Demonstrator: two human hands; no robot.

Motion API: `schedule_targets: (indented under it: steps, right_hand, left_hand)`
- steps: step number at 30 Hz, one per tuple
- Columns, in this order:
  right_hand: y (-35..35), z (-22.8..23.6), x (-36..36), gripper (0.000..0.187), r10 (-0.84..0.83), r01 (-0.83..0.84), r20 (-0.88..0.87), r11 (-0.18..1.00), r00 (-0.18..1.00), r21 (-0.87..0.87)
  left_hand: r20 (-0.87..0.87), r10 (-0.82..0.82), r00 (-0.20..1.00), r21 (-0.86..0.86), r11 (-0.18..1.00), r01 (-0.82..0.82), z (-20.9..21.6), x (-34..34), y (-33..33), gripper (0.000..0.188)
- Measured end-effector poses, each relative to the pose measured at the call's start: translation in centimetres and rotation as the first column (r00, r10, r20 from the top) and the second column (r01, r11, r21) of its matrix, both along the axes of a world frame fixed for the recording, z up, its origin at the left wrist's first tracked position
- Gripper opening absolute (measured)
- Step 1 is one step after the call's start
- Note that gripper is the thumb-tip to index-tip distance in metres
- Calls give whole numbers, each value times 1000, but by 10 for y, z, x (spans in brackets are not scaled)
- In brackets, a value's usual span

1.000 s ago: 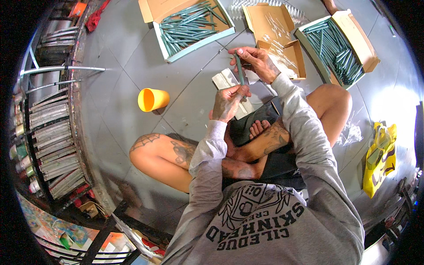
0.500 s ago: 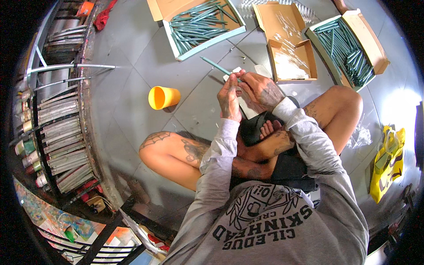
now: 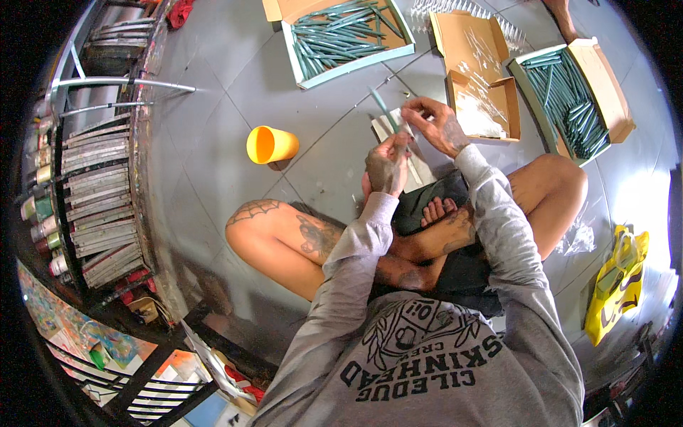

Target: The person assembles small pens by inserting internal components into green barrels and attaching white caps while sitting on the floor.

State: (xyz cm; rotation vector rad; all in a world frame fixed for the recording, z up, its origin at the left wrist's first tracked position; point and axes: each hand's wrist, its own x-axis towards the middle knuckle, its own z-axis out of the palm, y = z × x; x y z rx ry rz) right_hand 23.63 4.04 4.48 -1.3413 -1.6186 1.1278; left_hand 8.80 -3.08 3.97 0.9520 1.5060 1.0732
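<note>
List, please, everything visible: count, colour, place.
Boxes: three, brown, two teal-sided, top
Sticks: many, green, two boxes
Thin pieces: many, clear, middle box
Spikes: many, clear, top
Cup: one, yellow, left floor
Block: one, whitish, under hands
Bag: one, yellow, right
Plastic: one, clear, right floor
Cloth: one, red, top left
Slats: many, grey, left
Limb: one, another person's, top right
Legs: two, crossed, centre
Sweatshirt: one, grey, bottom
Left hand: one, centre, holding one green stick
Right hand: one, centre, near stick

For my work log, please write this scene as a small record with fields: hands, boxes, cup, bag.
Left hand: grips a slim green stick
Right hand: beside the stick; contact unclear
Left box: green sticks
Middle box: thin pale pieces
Right box: green sticks
Cup: yellow, on floor, left of the hands
Bag: yellow, on floor, right side
</note>
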Motion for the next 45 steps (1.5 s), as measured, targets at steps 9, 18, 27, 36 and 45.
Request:
schedule_targets:
  steps: [9, 18, 27, 36, 45]
  right_hand:
    - [72, 14, -13, 38, 365, -403, -189, 882, 912, -242]
    - [102, -28, -29, 33, 457, -457, -75, 834, 886, -310]
    - [109, -68, -27, 38, 522, -516, -67, 801, 850, -304]
    - [107, -52, -29, 45, 545, -511, 36, 806, 838, -299]
    - [98, -49, -28, 54, 543, -548, -101, 789, 834, -277]
  left_hand:
    - [4, -50, 999, -83, 995, 50, -19, 2, -3, 47]
    - [-612, -68, 788, 32, 993, 110, -9, -23, -12, 41]
    - [-646, -179, 742, -79, 983, 168, -21, -17, -18, 29]
    - [-606, -224, 763, -187, 973, 137, -3, -15, -13, 23]
    - [-667, -242, 705, -201, 969, 143, -1, -11, -14, 27]
